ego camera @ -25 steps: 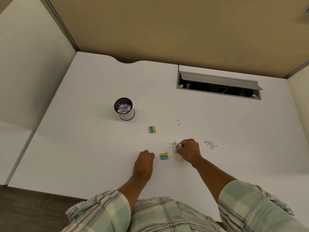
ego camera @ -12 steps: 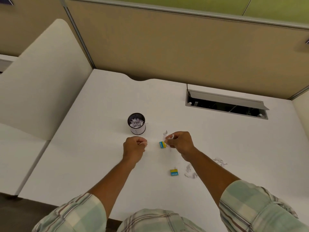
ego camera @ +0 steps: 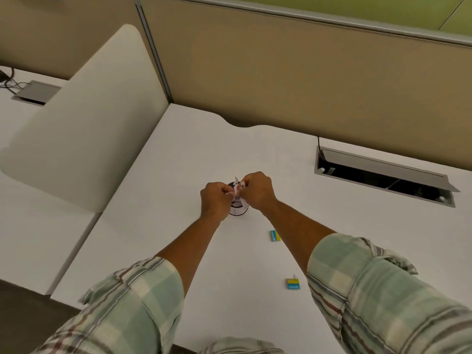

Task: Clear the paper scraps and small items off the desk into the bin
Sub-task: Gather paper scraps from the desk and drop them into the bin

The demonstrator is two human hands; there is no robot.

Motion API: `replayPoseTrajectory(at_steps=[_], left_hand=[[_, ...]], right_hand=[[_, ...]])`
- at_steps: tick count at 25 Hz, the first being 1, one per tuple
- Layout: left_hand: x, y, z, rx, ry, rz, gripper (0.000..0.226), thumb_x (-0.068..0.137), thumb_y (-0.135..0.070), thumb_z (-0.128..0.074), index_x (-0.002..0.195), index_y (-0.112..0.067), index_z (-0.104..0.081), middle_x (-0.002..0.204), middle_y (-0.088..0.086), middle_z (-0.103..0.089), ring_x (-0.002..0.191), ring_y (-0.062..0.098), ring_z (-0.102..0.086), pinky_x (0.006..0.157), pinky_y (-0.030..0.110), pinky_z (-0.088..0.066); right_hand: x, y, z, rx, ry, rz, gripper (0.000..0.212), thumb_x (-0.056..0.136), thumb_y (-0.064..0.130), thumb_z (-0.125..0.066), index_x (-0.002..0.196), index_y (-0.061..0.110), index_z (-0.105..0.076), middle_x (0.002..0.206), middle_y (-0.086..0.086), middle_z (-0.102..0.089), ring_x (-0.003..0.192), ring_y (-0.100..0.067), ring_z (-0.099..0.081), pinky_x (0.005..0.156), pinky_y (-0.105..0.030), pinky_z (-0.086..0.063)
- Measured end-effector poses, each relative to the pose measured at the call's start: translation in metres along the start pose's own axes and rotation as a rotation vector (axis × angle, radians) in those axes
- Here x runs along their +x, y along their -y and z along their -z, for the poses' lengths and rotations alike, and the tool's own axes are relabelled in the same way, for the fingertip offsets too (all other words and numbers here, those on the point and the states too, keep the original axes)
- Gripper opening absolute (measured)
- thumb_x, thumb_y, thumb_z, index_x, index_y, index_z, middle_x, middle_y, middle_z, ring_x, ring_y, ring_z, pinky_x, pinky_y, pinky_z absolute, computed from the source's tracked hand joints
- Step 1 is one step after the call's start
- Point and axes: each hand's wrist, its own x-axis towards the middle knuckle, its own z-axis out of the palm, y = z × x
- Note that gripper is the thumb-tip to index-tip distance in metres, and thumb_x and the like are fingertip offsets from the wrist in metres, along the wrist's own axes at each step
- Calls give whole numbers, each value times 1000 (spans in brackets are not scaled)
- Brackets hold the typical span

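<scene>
Both my hands meet above the small round bin (ego camera: 238,209), which is mostly hidden behind them. My left hand (ego camera: 214,201) and my right hand (ego camera: 256,191) each pinch white paper scraps (ego camera: 236,191) over the bin's mouth. Two small blue-and-yellow boxes lie on the white desk (ego camera: 178,154): one box (ego camera: 274,235) just right of my right forearm, the other box (ego camera: 293,284) nearer to me with a tiny white scrap at its top edge.
A grey cable hatch (ego camera: 383,175) stands open at the back right of the desk. A beige partition wall (ego camera: 281,72) runs along the back. A cream side screen (ego camera: 84,129) borders the left, with another desk beyond it.
Both hands have travelled from the scraps near the front of the desk up to the bin, carrying paper. The camera has tilted up, so the boxes now sit lower in view.
</scene>
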Motion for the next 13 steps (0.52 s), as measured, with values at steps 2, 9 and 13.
replayPoseTrajectory(at_steps=[2, 9, 13], left_hand=[[10, 5, -1, 33, 19, 27, 9, 80, -6, -76, 79, -14, -80, 81, 2, -77, 75, 19, -73, 64, 25, -58], [21, 11, 4, 70, 55, -6, 7, 80, -4, -76, 82, -9, -80, 83, 8, -77, 75, 26, -74, 70, 35, -64], [20, 11, 2, 103, 55, -39, 9, 81, -1, -76, 88, -5, -80, 89, 11, -78, 77, 25, -73, 68, 26, -58]], right_hand=[[9, 2, -6, -107, 64, 14, 5, 79, 9, -77, 76, 7, -74, 76, -5, -71, 70, -20, -64, 62, -29, -53], [17, 4, 0, -147, 131, 106, 25, 80, 11, -79, 105, 9, -76, 107, -7, -73, 95, -22, -70, 71, -24, -52], [18, -2, 4, -40, 91, 51, 21, 86, 22, -77, 103, 12, -75, 99, -4, -73, 77, -14, -67, 55, -16, -45]])
